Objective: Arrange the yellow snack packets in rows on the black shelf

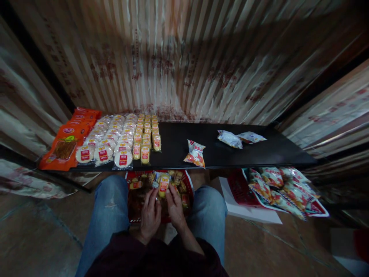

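Between my left hand (151, 213) and my right hand (175, 206) is a yellow wrapped snack (164, 184) with a red label, upright above a red basket (191, 186). Fingers of both hands are closed on its sides. By my left fingertips shows a bit of clear and whitish wrapper; whether it belongs to the same packet I cannot tell. Similar wrapped snacks (178, 177) lie loose in the basket between my knees. More yellow snacks (145, 154) stand in rows on the black shelf (173, 132), beside round white wrapped crackers (123, 158).
Orange snack bags (65, 140) lie overlapped at the shelf's left end. A single white-and-orange packet (196, 154) rests near the front edge, with two pale packets (230, 139) farther right. Below right, a second basket (324, 211) of puffy packets leans on a white box (253, 213).
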Available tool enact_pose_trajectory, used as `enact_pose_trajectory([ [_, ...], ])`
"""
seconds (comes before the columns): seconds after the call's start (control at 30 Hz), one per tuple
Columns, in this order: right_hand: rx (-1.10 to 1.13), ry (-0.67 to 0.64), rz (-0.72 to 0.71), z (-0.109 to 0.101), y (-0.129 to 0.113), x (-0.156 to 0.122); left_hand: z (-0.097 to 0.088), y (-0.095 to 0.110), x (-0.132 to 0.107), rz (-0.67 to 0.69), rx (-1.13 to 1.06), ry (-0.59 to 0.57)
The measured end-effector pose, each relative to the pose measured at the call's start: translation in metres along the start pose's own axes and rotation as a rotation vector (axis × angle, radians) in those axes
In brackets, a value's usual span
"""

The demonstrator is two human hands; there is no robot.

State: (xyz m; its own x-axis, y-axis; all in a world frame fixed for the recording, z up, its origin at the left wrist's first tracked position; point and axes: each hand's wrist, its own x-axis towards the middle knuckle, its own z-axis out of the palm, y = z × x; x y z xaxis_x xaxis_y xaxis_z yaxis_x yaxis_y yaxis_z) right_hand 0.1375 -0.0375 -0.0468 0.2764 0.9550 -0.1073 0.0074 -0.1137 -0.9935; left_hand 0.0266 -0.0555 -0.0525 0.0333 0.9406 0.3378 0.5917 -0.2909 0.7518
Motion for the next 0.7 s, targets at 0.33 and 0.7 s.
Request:
enact_pose_trajectory([
  [0.33,-0.054,-0.058,-0.122,0.004,-0.038,0.022,-0.005,0.013,0.030,0.011,-0.025,0.030],
  [0.7,-0.078,-0.033,-0.222,0.021,-0.051,0.066,-0.002,0.018,0.076,0.017,-0.112,0.112],
])
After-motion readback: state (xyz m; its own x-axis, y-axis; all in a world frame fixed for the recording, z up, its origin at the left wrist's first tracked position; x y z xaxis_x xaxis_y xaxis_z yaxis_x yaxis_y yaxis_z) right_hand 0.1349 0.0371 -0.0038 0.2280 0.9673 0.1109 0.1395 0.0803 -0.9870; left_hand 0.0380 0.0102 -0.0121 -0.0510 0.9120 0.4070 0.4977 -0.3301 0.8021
